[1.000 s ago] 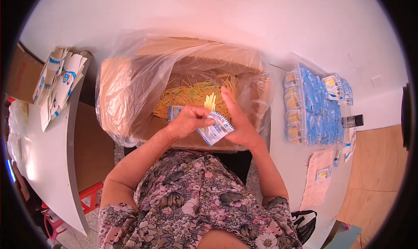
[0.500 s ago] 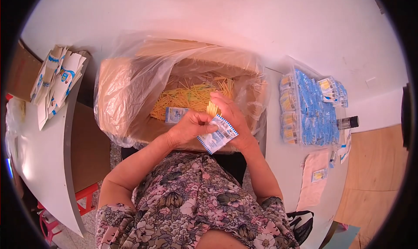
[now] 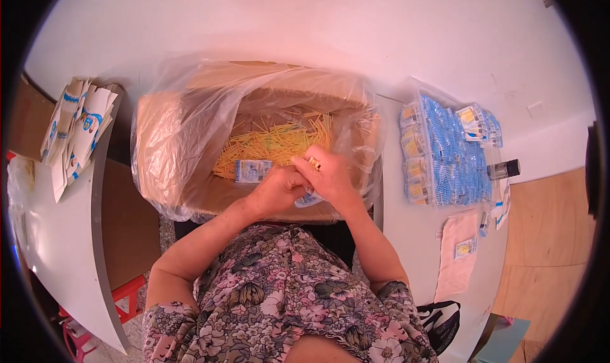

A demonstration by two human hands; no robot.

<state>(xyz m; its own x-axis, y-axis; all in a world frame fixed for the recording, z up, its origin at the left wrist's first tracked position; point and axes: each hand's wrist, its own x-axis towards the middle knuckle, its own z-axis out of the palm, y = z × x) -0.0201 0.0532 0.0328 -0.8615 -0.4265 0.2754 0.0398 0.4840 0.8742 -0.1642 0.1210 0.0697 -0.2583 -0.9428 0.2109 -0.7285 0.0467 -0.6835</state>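
Both hands meet over the near edge of a cardboard box point(image 3: 162, 160) lined with clear plastic film. My left hand point(image 3: 276, 188) is closed, its fingers gripping the small blue-and-white packet point(image 3: 307, 200), which is mostly hidden. My right hand point(image 3: 333, 179) curls around a small bundle of thin yellow sticks point(image 3: 314, 163); only their ends show above the fingers. Inside the box, loose yellow sticks point(image 3: 273, 141) cover the bottom. Another blue-and-white packet point(image 3: 252, 171) lies on them, just beyond my left hand.
At right, a clear plastic bin point(image 3: 416, 204) holds many filled blue-striped packets point(image 3: 448, 153). Beside it lies a dark-capped clear bottle point(image 3: 505, 170). Nearer is a pink cloth point(image 3: 452, 268) with one packet point(image 3: 465, 248) on it. Folded white printed cartons point(image 3: 82, 134) stand at left.
The packet, earlier spread out in view, is now mostly covered by my hands. The right hand has come down over the stick bundle, closer to the left fingers. The view has shifted slightly.
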